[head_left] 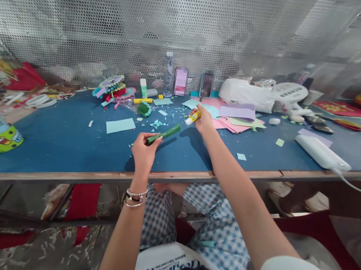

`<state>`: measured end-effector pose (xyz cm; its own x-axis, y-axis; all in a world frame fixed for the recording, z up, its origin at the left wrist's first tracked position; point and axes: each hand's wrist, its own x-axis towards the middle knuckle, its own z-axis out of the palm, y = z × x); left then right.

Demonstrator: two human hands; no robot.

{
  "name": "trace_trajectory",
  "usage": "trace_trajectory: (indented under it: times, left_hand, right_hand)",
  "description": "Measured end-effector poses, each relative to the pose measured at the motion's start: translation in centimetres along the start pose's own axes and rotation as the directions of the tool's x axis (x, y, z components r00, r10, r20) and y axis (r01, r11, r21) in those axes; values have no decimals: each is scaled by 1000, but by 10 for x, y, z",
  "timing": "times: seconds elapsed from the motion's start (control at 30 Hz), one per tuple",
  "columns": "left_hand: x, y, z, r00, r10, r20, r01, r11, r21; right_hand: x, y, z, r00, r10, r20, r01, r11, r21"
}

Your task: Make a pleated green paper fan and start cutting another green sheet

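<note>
Clear bottle (pixel 168 76), two phones (pixel 180 81), perforated panel (pixel 93 11)

At centre, a narrow folded paper strip (pixel 169 132) of dark green; right of it, a small cylindrical plastic glue stick (pixel 193 117) in yellow with a white end; across the middle, a long flat blue tabletop (pixel 63 139); at lower centre, loose cloth legwear (pixel 160 216) in blue-and-white checks

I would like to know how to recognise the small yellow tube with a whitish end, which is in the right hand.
On the long blue table, find the pastel paper sheets, then the bare right hand near them. It holds the small yellow tube with a whitish end. A similar yellow cylinder lies on the table; this one is held.
</note>
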<state>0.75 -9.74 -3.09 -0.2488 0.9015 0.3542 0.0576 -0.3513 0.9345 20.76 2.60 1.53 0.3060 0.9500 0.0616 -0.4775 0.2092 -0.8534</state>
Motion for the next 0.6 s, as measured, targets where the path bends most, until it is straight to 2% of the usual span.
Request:
trace_trajectory:
  times: [0.07, 0.2, 0.27, 0.37, 0.43, 0.5, 0.6]
  left_hand:
    - [0, 1, 0, 1000, 0, -18, 0, 1000, -24]
    - [0, 3, 0, 1000, -2, -21, 2, 1000, 8]
    - [0, 3, 0, 1000, -6, -12, 6, 999, 34]
    - [1, 3, -1, 1000, -3, -8, 3, 998, 69]
    - [1, 3, -2, 1000, 6, -12, -5, 996, 90]
    - [1, 3, -2, 1000, 17, -16, -15, 993, 115]
    - [0, 5, -2, 999, 39, -19, -35, 987, 158]
  right_hand:
    - [0, 1, -3, 995, 95, -28, -94, 995, 10]
    - [-4, 2, -7, 987, -3, -159, -28, 982, -189]
    - [-6, 0, -10, 984, 28, -175, -69, 969, -238]
    - [-4, -3, -14, 984, 139, -113, -152, 982, -115]
    - [-1, -4, -16, 987, 148, -70, -148, 989, 1]
    - [0, -4, -16, 994, 99, -52, -98, 995, 27]
    - [-1, 3, -14, 997, -74, -25, 65, 961, -269]
